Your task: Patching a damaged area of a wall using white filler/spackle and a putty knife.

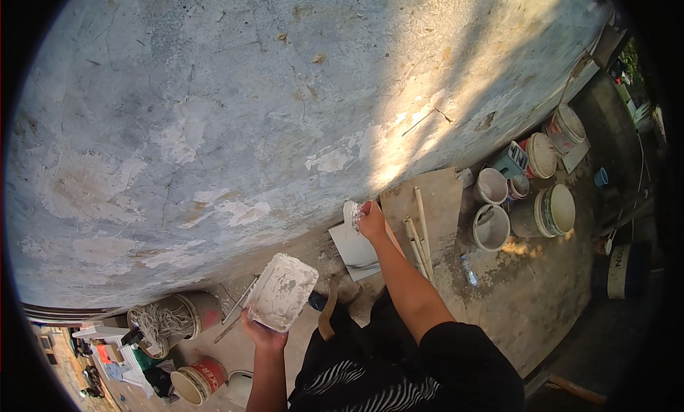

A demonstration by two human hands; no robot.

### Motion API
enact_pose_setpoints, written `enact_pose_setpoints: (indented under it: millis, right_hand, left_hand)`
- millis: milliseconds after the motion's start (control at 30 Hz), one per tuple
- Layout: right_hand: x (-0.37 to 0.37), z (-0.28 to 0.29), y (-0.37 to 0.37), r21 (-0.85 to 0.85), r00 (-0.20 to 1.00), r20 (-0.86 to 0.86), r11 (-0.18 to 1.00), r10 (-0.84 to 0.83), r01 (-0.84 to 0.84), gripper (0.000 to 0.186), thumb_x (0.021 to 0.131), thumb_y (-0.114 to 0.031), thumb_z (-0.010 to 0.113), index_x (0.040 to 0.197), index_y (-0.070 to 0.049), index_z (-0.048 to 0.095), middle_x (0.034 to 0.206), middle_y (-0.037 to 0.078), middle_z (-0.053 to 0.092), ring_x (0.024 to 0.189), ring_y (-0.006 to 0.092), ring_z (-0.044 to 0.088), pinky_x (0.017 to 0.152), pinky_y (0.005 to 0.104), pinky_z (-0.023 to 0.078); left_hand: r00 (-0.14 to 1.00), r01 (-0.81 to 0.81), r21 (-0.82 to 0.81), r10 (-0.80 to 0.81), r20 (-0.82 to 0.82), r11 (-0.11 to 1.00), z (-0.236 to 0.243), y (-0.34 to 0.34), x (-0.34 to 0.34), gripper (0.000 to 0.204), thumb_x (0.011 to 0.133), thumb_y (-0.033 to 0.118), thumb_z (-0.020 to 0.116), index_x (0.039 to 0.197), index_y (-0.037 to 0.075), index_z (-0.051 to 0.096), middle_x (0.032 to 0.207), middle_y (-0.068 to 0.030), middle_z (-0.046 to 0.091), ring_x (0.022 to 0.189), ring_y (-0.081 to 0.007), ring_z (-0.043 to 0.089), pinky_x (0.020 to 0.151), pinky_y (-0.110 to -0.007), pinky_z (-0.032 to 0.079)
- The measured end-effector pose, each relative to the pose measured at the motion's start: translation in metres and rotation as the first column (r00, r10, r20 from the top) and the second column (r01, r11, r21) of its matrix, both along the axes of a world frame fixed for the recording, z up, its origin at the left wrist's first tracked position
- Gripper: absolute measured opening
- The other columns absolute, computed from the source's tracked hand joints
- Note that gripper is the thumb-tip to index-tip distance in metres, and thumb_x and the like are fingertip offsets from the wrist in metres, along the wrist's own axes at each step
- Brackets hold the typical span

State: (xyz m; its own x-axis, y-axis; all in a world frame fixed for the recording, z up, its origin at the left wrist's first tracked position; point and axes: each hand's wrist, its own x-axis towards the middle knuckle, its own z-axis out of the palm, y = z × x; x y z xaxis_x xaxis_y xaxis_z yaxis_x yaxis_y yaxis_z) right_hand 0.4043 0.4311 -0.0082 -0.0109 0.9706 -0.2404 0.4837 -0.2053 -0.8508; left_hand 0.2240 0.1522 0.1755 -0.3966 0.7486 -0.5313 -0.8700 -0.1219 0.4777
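Observation:
My left hand (265,332) grips the near edge of a shallow rectangular tray (283,292), which is smeared inside with whitish putty. My right hand (370,222) is stretched out low by the wall, its fingers closed round a small white-coated hand tool (351,214) whose exact kind I cannot make out. Ahead rises a blue-grey wall (235,112) with cracks, flaked paint and rough whitish patches. A band of sunlight falls across its right part. Whether the tool touches the wall cannot be told.
Several buckets (491,228) stand along the wall on the right. Wooden sticks (420,234) lie on a board (445,191) near a plastic bottle (469,269). At left are a bucket of pale stringy fibre (160,323) and a red-and-cream bucket (199,380).

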Motion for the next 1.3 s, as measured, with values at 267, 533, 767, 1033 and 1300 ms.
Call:
enact_pose_setpoints:
  millis: [267,533,767,1033,1300]
  right_hand:
    - [0.01,-0.053,0.007,-0.006,0.95,-0.06,0.951,-0.308,0.308,0.021,0.08,-0.005,0.056,0.099,0.001,0.049,0.09,0.023,0.063,0.088,0.0442,0.061,0.077,0.0483,0.048]
    - [0.003,0.008,-0.003,0.09,0.993,-0.114,0.995,-0.027,0.037,0.024,0.08,-0.003,0.058,0.102,-0.001,0.049,0.09,0.021,0.063,0.089,0.0418,0.062,0.076,0.0471,0.048]
    - [-0.024,-0.005,-0.007,-0.048,0.973,-0.128,0.981,-0.194,0.189,0.015,0.081,-0.002,0.052,0.095,-0.002,0.05,0.089,0.016,0.061,0.081,0.0359,0.061,0.079,0.0421,0.048]
    - [-0.021,-0.023,-0.008,-0.341,0.767,-0.544,0.925,-0.34,0.168,0.015,0.079,0.003,0.046,0.09,-0.005,0.053,0.083,0.007,0.059,0.074,0.021,0.06,0.067,0.0341,0.049]
    - [-0.036,-0.011,-0.033,-0.338,0.651,-0.626,0.902,-0.429,0.269,0.015,0.086,0.004,0.046,0.094,-0.007,0.053,0.087,0.004,0.058,0.077,0.015,0.061,0.067,0.0301,0.051]
  left_hand:
    - [0.997,0.07,0.031,-0.069,-0.018,0.997,0.0,0.015,0.01,0.072,0.087,0.051,0.037,0.143,0.007,0.038,0.143,-0.0157,0.045,0.125,-0.0419,0.048,0.094,-0.063,0.044]
    - [0.999,0.015,0.011,-0.015,-0.042,1.0,0.001,0.007,0.003,0.071,0.086,0.05,0.037,0.143,0.007,0.038,0.143,-0.0153,0.045,0.125,-0.0414,0.048,0.093,-0.062,0.044]
    - [1.0,-0.013,0.016,0.014,-0.01,1.0,0.003,0.01,0.003,0.072,0.086,0.051,0.038,0.143,0.007,0.038,0.143,-0.0153,0.045,0.125,-0.0405,0.048,0.094,-0.062,0.044]
    - [1.0,0.0,-0.002,0.0,-0.02,1.0,-0.002,0.006,0.003,0.074,0.086,0.054,0.038,0.144,0.008,0.037,0.143,-0.0152,0.045,0.124,-0.0409,0.049,0.09,-0.063,0.046]
    - [0.994,-0.086,-0.003,0.086,-0.064,0.996,0.001,-0.01,-0.013,0.076,0.084,0.054,0.04,0.144,0.008,0.036,0.143,-0.0154,0.044,0.124,-0.0425,0.049,0.089,-0.064,0.047]
